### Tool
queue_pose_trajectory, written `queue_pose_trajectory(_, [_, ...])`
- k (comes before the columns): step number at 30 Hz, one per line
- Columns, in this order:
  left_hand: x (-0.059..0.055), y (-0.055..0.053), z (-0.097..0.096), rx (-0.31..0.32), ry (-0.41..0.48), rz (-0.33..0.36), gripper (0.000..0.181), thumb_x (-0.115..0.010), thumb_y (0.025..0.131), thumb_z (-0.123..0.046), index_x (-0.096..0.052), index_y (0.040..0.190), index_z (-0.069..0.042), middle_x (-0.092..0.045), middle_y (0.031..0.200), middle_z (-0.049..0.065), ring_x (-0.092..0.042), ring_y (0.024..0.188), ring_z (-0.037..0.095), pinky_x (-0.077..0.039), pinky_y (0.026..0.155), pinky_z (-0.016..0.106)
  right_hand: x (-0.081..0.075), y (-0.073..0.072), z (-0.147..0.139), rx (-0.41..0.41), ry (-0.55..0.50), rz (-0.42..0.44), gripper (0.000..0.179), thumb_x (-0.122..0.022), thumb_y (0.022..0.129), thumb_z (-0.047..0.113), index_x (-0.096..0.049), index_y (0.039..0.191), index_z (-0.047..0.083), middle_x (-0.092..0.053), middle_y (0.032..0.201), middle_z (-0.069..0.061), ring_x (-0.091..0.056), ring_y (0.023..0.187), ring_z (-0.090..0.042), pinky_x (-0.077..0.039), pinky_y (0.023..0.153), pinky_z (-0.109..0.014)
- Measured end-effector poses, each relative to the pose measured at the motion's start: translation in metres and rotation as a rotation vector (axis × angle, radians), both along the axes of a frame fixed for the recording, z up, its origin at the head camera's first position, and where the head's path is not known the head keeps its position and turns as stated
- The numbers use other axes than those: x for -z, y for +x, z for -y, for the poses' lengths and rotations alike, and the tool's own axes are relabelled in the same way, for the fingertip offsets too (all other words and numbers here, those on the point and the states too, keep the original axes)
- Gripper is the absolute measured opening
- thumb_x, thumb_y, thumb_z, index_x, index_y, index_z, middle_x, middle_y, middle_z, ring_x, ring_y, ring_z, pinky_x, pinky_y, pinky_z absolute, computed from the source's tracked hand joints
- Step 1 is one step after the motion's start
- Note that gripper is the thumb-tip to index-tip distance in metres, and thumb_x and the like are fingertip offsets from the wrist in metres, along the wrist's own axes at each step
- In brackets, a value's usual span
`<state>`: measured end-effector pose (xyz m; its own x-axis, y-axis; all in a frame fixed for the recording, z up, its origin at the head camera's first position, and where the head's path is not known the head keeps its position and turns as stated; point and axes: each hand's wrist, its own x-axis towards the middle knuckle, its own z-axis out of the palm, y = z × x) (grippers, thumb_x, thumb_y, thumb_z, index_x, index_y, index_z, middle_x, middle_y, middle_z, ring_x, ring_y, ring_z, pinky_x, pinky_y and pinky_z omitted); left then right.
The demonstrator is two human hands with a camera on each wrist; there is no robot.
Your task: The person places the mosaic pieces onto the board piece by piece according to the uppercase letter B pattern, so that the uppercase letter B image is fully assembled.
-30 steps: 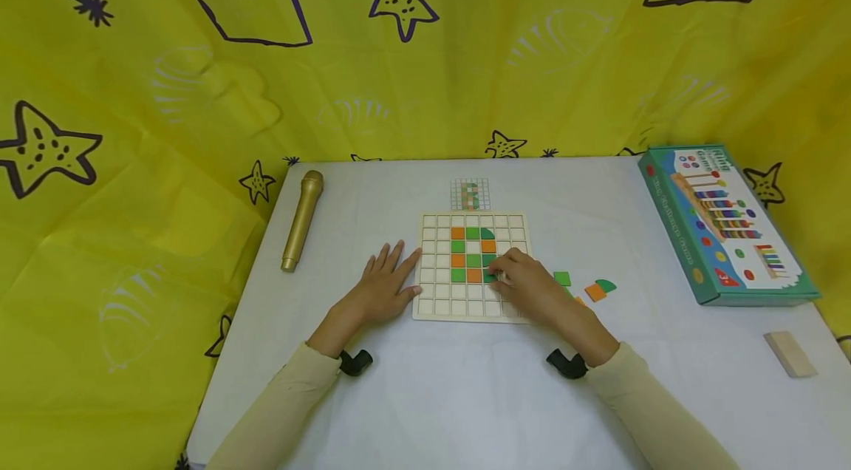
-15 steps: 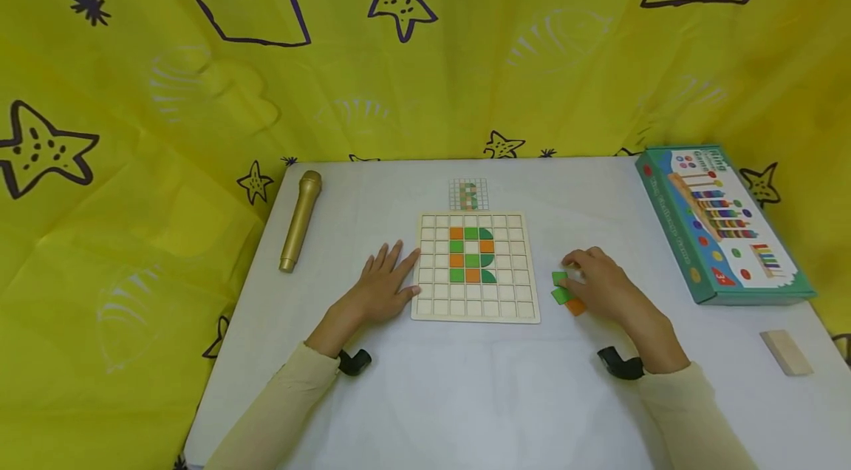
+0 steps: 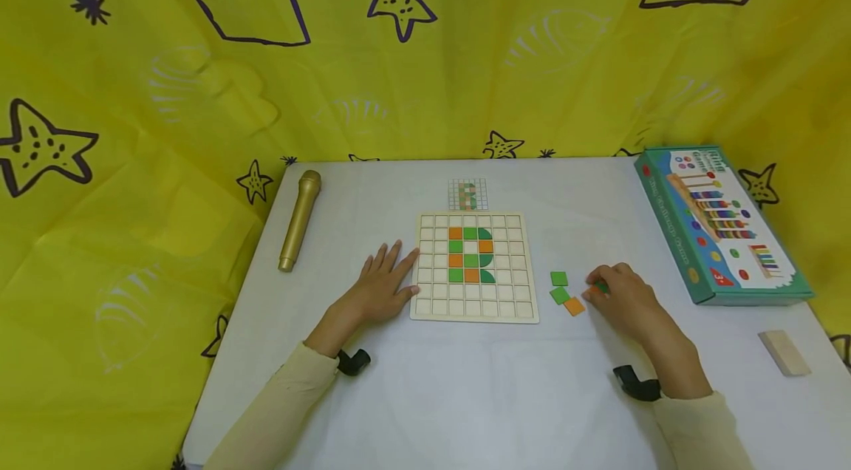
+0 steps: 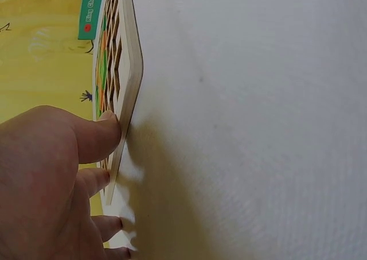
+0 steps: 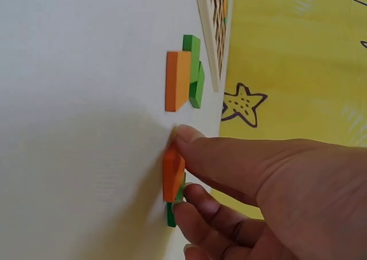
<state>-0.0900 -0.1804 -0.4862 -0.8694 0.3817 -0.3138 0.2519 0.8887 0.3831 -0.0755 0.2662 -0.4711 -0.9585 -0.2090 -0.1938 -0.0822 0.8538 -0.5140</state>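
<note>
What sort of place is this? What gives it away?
Probably a small indoor play or filming corner: a white table stands before a yellow, star-printed backdrop, with a wooden grid board holding coloured tiles and a game box on it.

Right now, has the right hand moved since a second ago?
Yes: in the head view, the right hand moved rightward, from the grid board toward the box.

A play corner, home or studio unclear — yellow starfish-print cloth (image 3: 425,86) fills the upper frame, and the white table (image 3: 465,396) below holds a gridded tile board (image 3: 470,292) at centre and a boxed game (image 3: 725,230) at right.
</note>
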Motion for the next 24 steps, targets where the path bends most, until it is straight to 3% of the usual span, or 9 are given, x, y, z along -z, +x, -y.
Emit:
queue_pose_trajectory(5, [-0.001, 0.0, 0.0, 0.003, 0.0, -0.001, 0.072, -0.044, 0.111, -0.05, -0.015, 0.172, -0.022, -0.001, 0.177, 0.018, 0.004, 0.163, 0.044, -0.005, 0.129, 0.065, 0.001, 0.008, 0.002, -0.02, -0.015, -0.062, 0.022, -0.071, 0.098, 0.007, -0.067, 0.117, -0.004, -0.06, 0.116, -0.029, -0.059, 0.106, -0.048, -0.047, 0.089, -0.068])
queue_pose_trajectory(12, [-0.001, 0.0, -0.001, -0.001, 0.005, 0.008, 0.073, -0.044, 0.111, -0.049, -0.016, 0.171, -0.022, -0.002, 0.177, 0.018, 0.003, 0.163, 0.044, -0.005, 0.129, 0.065, 0.004, 0.02, 0.0, 0.009, -0.079, -0.015, 0.037, -0.067, 0.101, 0.005, -0.056, 0.134, -0.01, -0.055, 0.126, -0.033, -0.054, 0.117, -0.049, -0.045, 0.102, -0.067])
queue_pose_trajectory(24, [-0.001, 0.0, -0.001, -0.003, 0.01, 0.001, 0.072, -0.045, 0.111, -0.049, -0.016, 0.171, -0.022, -0.002, 0.177, 0.018, 0.003, 0.163, 0.044, -0.005, 0.129, 0.065, 0.01, 0.025, -0.004, 0.044, -0.102, -0.015, 0.034, -0.064, 0.102, 0.0, -0.057, 0.132, -0.013, -0.052, 0.128, -0.035, -0.053, 0.119, -0.051, -0.045, 0.103, -0.068])
